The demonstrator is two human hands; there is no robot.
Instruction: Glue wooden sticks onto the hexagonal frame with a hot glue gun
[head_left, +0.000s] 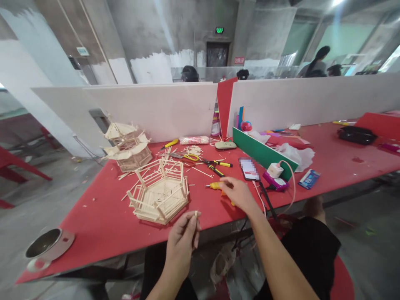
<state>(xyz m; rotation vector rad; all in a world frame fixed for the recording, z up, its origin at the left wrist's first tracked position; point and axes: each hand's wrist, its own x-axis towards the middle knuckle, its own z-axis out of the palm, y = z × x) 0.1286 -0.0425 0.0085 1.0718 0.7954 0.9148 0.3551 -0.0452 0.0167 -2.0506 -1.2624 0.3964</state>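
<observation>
My left hand (183, 238) is closed at the table's near edge, pinching a short thin wooden stick (195, 215) upright between its fingertips. My right hand (239, 192) reaches over the red table (103, 216) and rests on a yellow glue gun (217, 186), fingers curled over its body. A hexagonal stick-built frame (160, 192) lies just left of both hands. Behind it stands a small stick pagoda model (127, 146).
Loose sticks (193, 151), yellow-handled scissors (191, 157), pliers (218, 166), a phone (248, 168) and a charger with cable (276, 177) lie mid-table. A metal bowl (46, 243) sits at the near left corner. White partitions (156, 110) back the table; other people sit beyond.
</observation>
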